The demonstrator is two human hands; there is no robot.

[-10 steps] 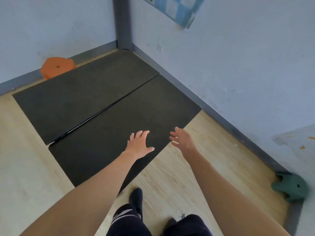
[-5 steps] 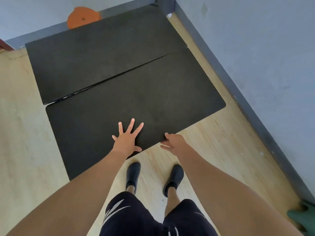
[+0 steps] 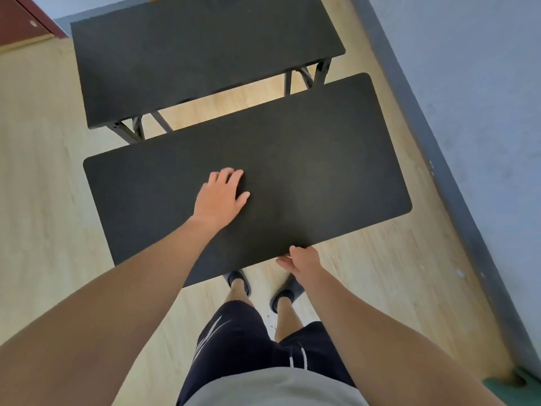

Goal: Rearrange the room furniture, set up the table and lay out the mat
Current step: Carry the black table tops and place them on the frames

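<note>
1. Your left hand (image 3: 221, 196) lies flat on top of the near table (image 3: 307, 171), fingers relaxed.
2. Your right hand (image 3: 303, 259) curls round its near edge, gripping it.
3. The far table (image 3: 190, 48) stands apart beyond it.

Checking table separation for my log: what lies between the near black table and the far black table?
Head view: a strip of bare wood floor and the legs of the far black table; the near black table stands clear.
</note>
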